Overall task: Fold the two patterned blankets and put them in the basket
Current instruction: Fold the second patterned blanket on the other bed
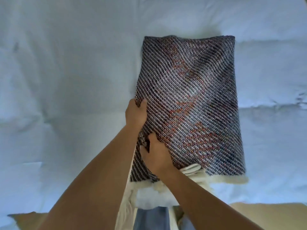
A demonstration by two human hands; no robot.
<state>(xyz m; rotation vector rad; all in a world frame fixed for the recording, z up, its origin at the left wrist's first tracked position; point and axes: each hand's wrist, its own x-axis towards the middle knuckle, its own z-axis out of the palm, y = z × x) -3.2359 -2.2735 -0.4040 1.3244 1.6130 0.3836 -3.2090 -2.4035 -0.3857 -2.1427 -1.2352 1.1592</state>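
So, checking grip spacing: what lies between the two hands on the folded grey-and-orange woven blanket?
In the head view, only the left edge of the grey-and-orange woven blanket spans between left hand and right hand.

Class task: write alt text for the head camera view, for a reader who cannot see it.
The person's left hand and right hand grip the left edge of a folded blue-grey patterned blanket lying on a white bed cover, seen from above. The blanket has orange motifs and a cream fringe along its near edge.

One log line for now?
patterned blanket: folded, on white duvet; left hand: grips its left edge; right hand: grips same edge, nearer
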